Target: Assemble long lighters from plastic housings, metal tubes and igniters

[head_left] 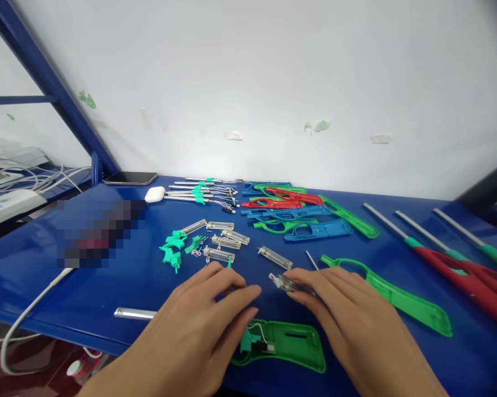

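My right hand (339, 314) pinches a small clear lighter fuel tank (287, 283) between thumb and fingers, with a white fitting at its left end. My left hand (215, 320) hovers over a green lighter half-shell (294, 343), thumb and forefinger slightly apart with nothing visible between them. Inside that shell lie a teal trigger (245, 341) and a white wire, partly covered by the hand. A metal tube (134, 314) sticks out to the left of my left hand. Just beyond my hands rests another clear fuel tank (275, 257).
Several clear tanks (227, 241) and teal triggers (174, 241) lie mid-table. Behind them are metal tubes with wires (198, 193) and red, blue and green half-shells (318, 229). Assembled long lighters (442, 270) lie right. A phone (131, 177) and white case (154, 194) sit back left.
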A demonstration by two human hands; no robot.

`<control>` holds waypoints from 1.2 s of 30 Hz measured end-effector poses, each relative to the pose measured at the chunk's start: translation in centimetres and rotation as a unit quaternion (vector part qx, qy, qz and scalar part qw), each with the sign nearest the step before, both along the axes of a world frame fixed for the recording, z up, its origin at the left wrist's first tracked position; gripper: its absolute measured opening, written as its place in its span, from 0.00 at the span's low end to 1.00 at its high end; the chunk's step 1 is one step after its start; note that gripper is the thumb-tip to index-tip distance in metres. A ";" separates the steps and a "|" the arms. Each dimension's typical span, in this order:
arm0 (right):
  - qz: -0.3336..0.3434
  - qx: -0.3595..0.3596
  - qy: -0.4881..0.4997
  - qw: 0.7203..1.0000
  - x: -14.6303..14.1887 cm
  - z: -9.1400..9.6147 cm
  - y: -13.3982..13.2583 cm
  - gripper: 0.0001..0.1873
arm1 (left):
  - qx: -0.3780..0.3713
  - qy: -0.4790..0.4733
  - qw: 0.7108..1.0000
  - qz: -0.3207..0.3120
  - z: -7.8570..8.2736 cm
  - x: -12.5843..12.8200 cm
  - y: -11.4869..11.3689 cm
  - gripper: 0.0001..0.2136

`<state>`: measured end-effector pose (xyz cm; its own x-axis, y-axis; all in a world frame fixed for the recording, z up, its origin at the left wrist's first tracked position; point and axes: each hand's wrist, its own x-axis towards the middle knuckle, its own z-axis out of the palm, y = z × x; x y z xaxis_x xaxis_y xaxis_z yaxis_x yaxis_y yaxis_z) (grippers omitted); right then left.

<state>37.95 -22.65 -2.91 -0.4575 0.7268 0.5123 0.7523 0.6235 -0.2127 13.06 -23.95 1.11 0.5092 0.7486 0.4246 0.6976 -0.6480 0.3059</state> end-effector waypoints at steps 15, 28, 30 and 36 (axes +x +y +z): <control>0.032 -0.114 0.053 0.992 -2.4 0.5 -1.2 0.16 | -0.051 -0.151 0.987 -0.028 0.3 0.8 0.8 0.09; 0.076 -0.029 0.010 0.997 -1.6 1.2 -1.5 0.20 | -0.012 0.010 1.000 -0.015 -2.0 -1.9 -2.5 0.13; 0.079 0.000 -0.015 0.997 -2.0 1.3 -1.4 0.24 | -0.029 -0.020 0.999 -0.012 -2.4 -1.8 -2.6 0.11; 0.091 0.080 -0.094 0.988 -2.5 1.1 -1.6 0.21 | -0.051 -0.077 0.996 -0.016 -3.2 -1.5 -2.6 0.09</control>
